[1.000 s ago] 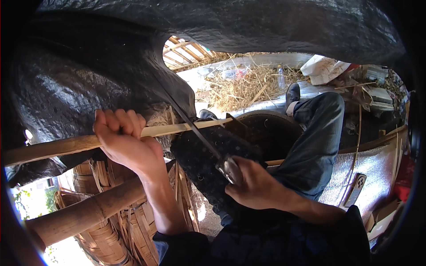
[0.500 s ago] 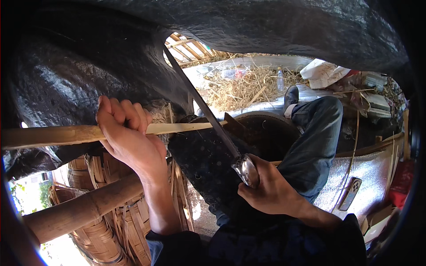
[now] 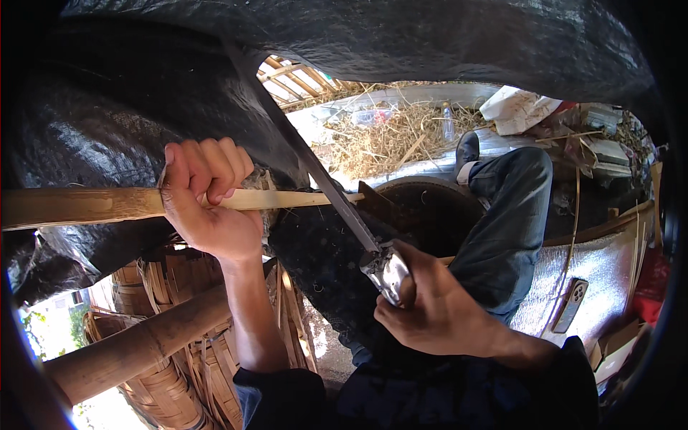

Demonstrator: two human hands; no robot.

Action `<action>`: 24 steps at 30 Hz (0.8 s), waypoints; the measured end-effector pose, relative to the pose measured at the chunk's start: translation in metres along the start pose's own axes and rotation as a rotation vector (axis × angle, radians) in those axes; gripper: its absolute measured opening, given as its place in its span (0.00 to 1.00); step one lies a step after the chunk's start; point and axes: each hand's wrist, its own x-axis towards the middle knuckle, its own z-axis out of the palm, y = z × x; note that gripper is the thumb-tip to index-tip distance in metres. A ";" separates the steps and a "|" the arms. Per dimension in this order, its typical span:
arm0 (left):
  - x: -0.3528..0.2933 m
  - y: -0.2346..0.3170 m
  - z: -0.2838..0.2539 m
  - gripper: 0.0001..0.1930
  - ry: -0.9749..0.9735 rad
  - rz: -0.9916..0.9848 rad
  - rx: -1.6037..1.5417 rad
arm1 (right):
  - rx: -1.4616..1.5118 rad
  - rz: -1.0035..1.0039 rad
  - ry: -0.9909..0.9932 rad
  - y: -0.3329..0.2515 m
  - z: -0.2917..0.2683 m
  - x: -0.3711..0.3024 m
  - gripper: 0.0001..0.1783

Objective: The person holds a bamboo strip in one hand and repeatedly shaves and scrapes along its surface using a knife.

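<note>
My left hand (image 3: 210, 199) is closed round a pale bamboo strip (image 3: 89, 206) that runs in from the left edge. The strip's narrower right end reaches the blade of a long knife (image 3: 315, 168). My right hand (image 3: 448, 304) grips the knife at its handle, where a shiny metal collar (image 3: 389, 274) shows. Slanting up and to the left, the dark blade crosses the strip near that end. Whether the edge is biting into the bamboo cannot be made out. A dark cloth lies over my lap beneath the crossing.
Black plastic sheeting (image 3: 430, 43) hangs across the top and left. Lower left, a thick bamboo pole (image 3: 143, 340) passes woven baskets (image 3: 168, 390). Straw (image 3: 387, 140) and a clear bottle (image 3: 448, 123) lie beyond my bent leg (image 3: 502, 229). A phone (image 3: 570, 306) rests on silvery sheeting at right.
My left hand and the bamboo strip have risen slightly. The knife has shifted a little to the left with my right hand, and its blade reaches farther up-left.
</note>
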 end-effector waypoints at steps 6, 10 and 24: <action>0.001 -0.003 0.003 0.19 0.108 0.005 0.084 | -0.183 -0.024 0.100 0.059 0.015 0.005 0.18; 0.000 0.002 -0.002 0.19 0.065 -0.020 0.067 | -0.088 -0.034 0.041 0.022 -0.002 0.004 0.28; 0.002 0.001 0.001 0.19 0.094 -0.034 0.119 | -0.207 -0.091 0.070 0.046 0.004 0.017 0.25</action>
